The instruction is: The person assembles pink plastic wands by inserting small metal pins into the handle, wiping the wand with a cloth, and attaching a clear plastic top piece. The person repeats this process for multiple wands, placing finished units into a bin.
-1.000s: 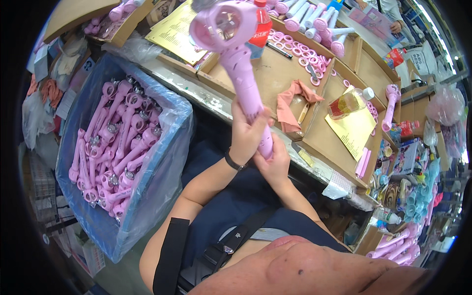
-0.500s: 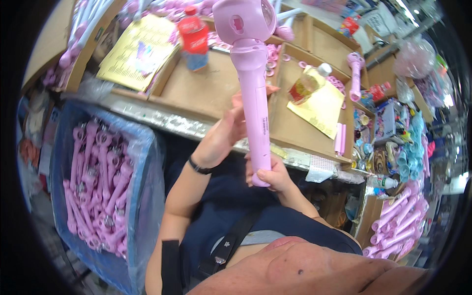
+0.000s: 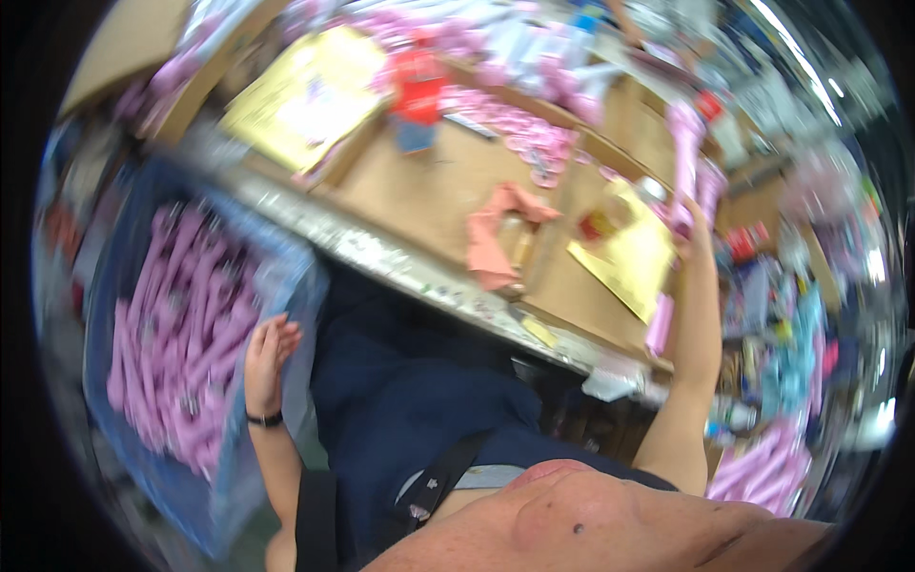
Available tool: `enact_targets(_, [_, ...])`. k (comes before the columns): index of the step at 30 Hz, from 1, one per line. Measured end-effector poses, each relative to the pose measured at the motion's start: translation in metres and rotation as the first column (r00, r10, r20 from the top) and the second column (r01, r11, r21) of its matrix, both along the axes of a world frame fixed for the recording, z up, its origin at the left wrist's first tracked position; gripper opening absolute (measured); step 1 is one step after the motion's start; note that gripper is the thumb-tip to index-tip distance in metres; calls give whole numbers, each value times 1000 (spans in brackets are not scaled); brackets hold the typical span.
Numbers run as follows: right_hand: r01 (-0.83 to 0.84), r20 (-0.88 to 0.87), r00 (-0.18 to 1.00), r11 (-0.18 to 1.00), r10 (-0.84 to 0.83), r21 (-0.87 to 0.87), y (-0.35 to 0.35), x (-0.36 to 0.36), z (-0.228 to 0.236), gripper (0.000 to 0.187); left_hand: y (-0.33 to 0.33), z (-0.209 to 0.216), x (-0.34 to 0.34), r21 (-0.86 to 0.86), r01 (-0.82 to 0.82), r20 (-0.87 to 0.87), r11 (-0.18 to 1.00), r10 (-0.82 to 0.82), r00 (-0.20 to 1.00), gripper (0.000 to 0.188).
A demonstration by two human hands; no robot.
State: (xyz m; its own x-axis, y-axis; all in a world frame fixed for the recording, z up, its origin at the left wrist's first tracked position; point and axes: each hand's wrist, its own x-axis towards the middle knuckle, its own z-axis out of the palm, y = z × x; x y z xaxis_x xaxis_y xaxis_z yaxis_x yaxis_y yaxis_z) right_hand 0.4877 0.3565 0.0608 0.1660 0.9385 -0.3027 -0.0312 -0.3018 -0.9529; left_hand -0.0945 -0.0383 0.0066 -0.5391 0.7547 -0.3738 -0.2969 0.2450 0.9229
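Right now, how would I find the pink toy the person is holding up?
Start at the brown cardboard worktop and follow it to its far right end, past the yellow sheet. There the right hand has its grip on an upright pink toy, the only one held up, unlike those heaped in the blue bin.
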Motion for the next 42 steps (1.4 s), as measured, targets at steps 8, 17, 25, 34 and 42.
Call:
enact_targets(8, [38,264,961,986,-79,160,92,58,-51,32,-88,-4,-57,117,-200,-115,973,214,970,32])
enact_targets(17, [220,351,889,947,-293,233,-9,64,-49,31,-140,-119,-233,-855,64,-375,515,-697,612,50])
enact_targets(25, [330,493,674,821,-550,466,-164,18,41,36,-157,-214,-256,-880,-189,-471,436,-851,232,47])
enact_targets(34, [-826,952,282,476,-117,303,-159,-214,42,28,-155,-128,-234,-848,57,-528,527,-849,13,34])
enact_targets(42, [-873,883,280,482,377,72,-128,-285,2,28,-190,-7,-181,-670,-263,-705,694,-706,-68,39])
